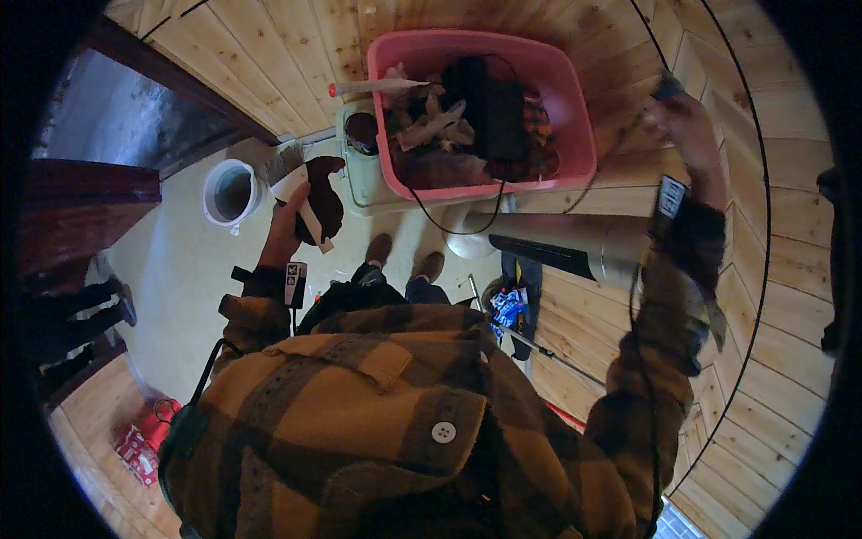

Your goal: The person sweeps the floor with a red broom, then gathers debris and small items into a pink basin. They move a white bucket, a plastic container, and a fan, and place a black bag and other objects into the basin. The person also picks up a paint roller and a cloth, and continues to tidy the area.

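My left hand (289, 218) is closed around a pale flat strip (312, 218), with a dark brown, irregular, limp-looking piece (325, 193) held against it. What the brown piece is made of, I cannot tell. Far to the right, my right hand (687, 126) is raised near the wood-plank wall. Motion smears its fingers, and something small and dark shows at their tips. A thin dark strand runs down and left from near that hand. Between the hands, farther off, stands a pink tub (575, 126) holding crumpled cloth and dark items.
A pale green bin (361, 193) stands beside the tub. At left is a white bucket (235, 193) on the pale floor. A wide grey pipe (566, 232) stretches below the tub toward my right arm. Another person's legs (85, 314) show at far left, near a red bag (144, 440).
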The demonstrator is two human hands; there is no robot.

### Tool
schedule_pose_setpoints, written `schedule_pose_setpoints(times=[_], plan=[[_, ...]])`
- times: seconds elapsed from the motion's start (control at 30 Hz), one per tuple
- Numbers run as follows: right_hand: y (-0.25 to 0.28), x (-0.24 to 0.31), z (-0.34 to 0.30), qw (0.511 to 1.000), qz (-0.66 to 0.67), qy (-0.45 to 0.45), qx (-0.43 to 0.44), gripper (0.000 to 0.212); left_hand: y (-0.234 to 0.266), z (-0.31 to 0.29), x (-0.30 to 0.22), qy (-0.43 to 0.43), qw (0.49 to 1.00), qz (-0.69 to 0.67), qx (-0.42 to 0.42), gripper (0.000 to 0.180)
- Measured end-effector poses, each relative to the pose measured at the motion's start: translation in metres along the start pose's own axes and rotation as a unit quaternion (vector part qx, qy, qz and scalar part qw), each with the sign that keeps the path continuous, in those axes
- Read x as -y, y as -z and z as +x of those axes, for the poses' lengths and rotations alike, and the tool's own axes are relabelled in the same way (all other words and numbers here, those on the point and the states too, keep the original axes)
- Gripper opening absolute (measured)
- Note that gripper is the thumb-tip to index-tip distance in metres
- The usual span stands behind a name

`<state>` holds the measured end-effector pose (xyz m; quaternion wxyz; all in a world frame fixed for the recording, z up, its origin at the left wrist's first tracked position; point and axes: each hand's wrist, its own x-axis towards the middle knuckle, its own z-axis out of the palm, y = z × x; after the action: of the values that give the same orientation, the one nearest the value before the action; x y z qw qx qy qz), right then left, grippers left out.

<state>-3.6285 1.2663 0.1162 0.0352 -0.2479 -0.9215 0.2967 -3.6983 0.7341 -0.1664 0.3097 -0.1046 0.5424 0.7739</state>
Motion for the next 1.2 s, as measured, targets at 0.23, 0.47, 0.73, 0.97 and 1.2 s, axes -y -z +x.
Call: schedule_pose_setpoints(times=[0.23,0.47,0.73,0.97,1.2], plan=[[-0.169,0.033,0.138,0.993,-0.033,0.108,-0.014,0.051,0.025,0.006,0.024,0.007,0.999,-0.017,-0.041,0.038],[-0.367,-0.024,0.212,0.988,-0.025,0.130,0.082,0.047,0.072,-0.026,0.067,-0.013,0.991,-0.009,-0.136,0.042],[-0.463,-0.084,0.155,0.984,-0.055,0.069,0.155,0.044,0.089,-0.056,0.067,0.014,0.985,-0.022,-0.170,0.040],[-0.419,-0.058,0.119,0.992,0.028,0.101,0.076,0.043,0.082,-0.021,0.060,0.005,0.988,0.010,-0.152,0.042],[-0.392,-0.007,-0.006,0.938,0.252,0.135,0.198,0.030,0.055,0.012,0.030,0.022,0.994,-0.055,-0.093,0.049]])
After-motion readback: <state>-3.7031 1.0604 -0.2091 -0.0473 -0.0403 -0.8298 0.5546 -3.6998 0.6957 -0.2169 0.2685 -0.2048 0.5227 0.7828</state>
